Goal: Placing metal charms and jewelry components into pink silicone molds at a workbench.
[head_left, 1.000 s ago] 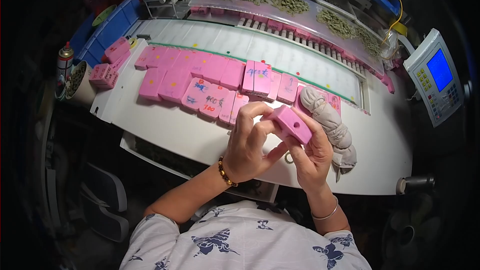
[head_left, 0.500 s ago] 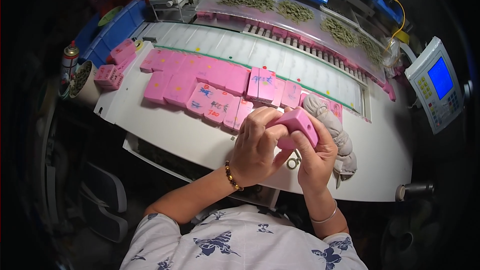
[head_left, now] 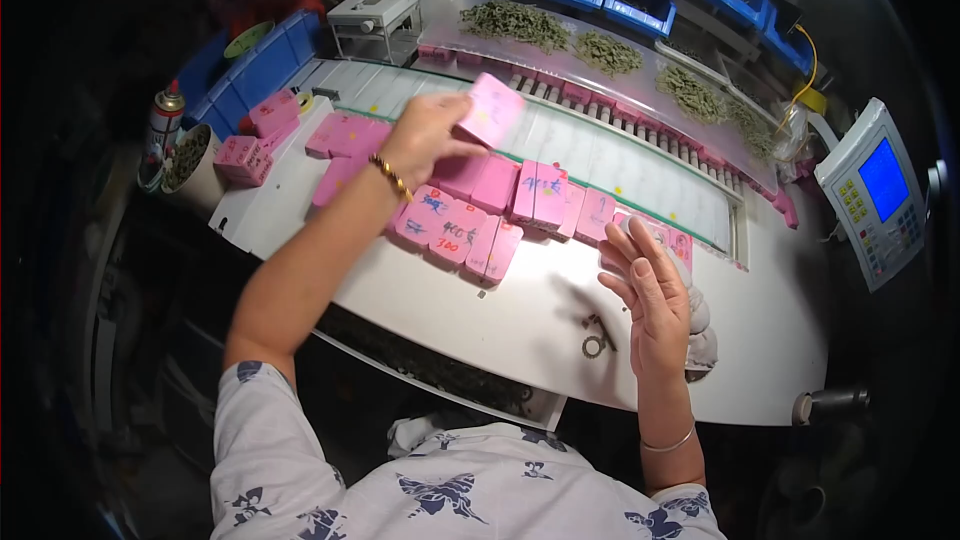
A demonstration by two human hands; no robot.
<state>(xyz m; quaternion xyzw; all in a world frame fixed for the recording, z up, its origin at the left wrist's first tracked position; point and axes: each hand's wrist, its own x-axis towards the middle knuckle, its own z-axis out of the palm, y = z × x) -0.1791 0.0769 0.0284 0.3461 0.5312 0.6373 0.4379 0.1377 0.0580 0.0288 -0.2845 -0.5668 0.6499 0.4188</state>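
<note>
My left hand [head_left: 425,140] reaches forward, shut on a pink block [head_left: 494,110] raised over the far edge of the block rows; it is slightly blurred. Below it many pink blocks lie side by side, some hidden by my left forearm. One block [head_left: 542,190] sits higher than its neighbours and has blue handwriting. A near block [head_left: 458,232] has dark and red marks. My right hand [head_left: 655,300] is open and empty, palm turned left, above the white table [head_left: 540,330]. Behind it lies a knotted grey cloth [head_left: 702,330], partly covered. A small metal ring [head_left: 595,346] lies on the table to its left.
A pale panel with a green edge [head_left: 640,202] and a roller strip [head_left: 610,110] run behind the blocks. Dried green plant pieces [head_left: 515,25] lie on a clear sheet. Blue bins [head_left: 640,5] stand beyond. At right is a keypad display [head_left: 880,195]; at left, a spray can [head_left: 167,115].
My left hand has moved forward and left, carrying the pink block away from my right hand. My right hand has let go of it and opened. The view has shifted slightly.
</note>
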